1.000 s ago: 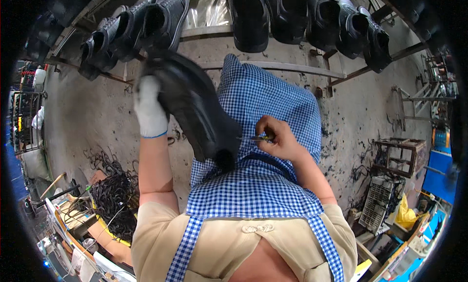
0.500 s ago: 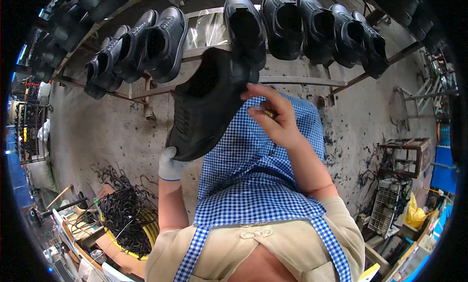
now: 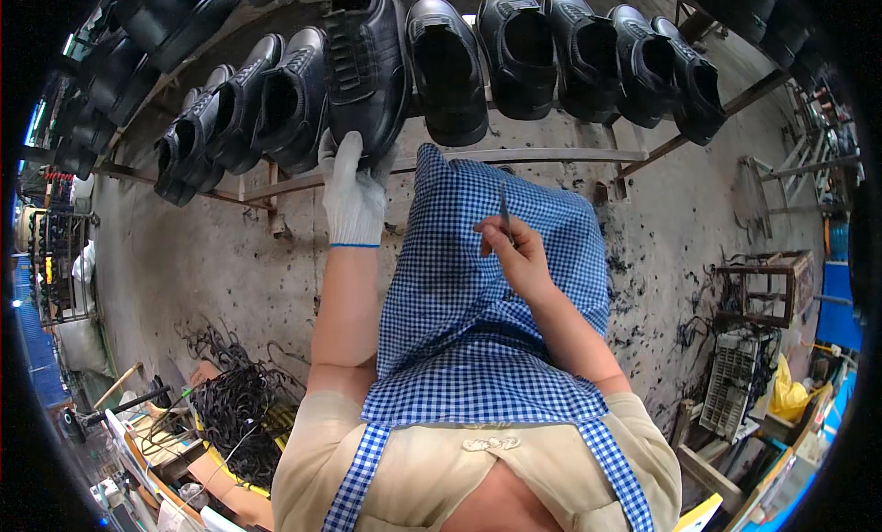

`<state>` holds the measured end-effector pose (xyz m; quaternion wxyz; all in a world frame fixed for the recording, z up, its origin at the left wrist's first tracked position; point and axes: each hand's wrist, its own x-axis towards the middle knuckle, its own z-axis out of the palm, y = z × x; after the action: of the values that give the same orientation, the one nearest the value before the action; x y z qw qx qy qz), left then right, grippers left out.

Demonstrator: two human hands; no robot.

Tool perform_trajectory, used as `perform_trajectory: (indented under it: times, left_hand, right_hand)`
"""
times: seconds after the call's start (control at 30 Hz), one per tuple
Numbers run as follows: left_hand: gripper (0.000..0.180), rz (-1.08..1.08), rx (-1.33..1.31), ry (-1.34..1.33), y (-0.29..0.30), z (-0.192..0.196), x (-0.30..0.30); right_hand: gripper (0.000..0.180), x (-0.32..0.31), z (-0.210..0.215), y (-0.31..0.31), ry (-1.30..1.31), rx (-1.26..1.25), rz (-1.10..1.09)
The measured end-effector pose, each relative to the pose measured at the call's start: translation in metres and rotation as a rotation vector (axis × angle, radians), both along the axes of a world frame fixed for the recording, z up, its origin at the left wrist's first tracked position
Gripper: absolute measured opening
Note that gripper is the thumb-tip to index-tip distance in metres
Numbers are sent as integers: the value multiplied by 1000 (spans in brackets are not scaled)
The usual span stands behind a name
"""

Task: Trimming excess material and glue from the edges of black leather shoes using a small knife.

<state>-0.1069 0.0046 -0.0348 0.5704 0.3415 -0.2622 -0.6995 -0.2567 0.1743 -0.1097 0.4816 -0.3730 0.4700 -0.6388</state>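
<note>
My left hand (image 3: 354, 197), in a white knit glove with a blue cuff edge, grips a black lace-up shoe (image 3: 372, 105) by its near end, the toe. The shoe is up at the rack, in the gap between its neighbours; whether it rests on the bar cannot be told. Over my lap, my bare right hand (image 3: 519, 259) is closed around a small tool with a thin, pointed metal blade (image 3: 504, 206) sticking up from the fingers. Most of the tool's handle is hidden in the hand.
Several black shoes (image 3: 519, 54) line a metal rack (image 3: 551, 153) ahead, with more at upper left. A blue checked apron (image 3: 487, 399) covers my lap. Black trimmings (image 3: 239, 422) heap at lower left. At right stand a wooden stool (image 3: 767, 288) and a pale plastic crate (image 3: 735, 380).
My left hand has carried the shoe from in front of me up and away to the rack's gap. The right hand has drawn back from the shoe, and its blade now shows.
</note>
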Motion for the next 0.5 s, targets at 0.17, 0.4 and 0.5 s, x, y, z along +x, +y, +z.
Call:
perform_trajectory:
  times: [0.17, 0.4, 0.5]
  left_hand:
    - [62, 416, -543, -853, 22, -21, -5]
    - [52, 158, -1227, -1337, -1, 44, -54]
    - [50, -126, -1361, -1816, -12, 56, -67]
  right_hand:
    - [25, -17, 6, 6, -131, 240, 14]
    - [23, -4, 5, -1, -189, 188, 53]
    - [21, 5, 6, 1, -53, 97, -54]
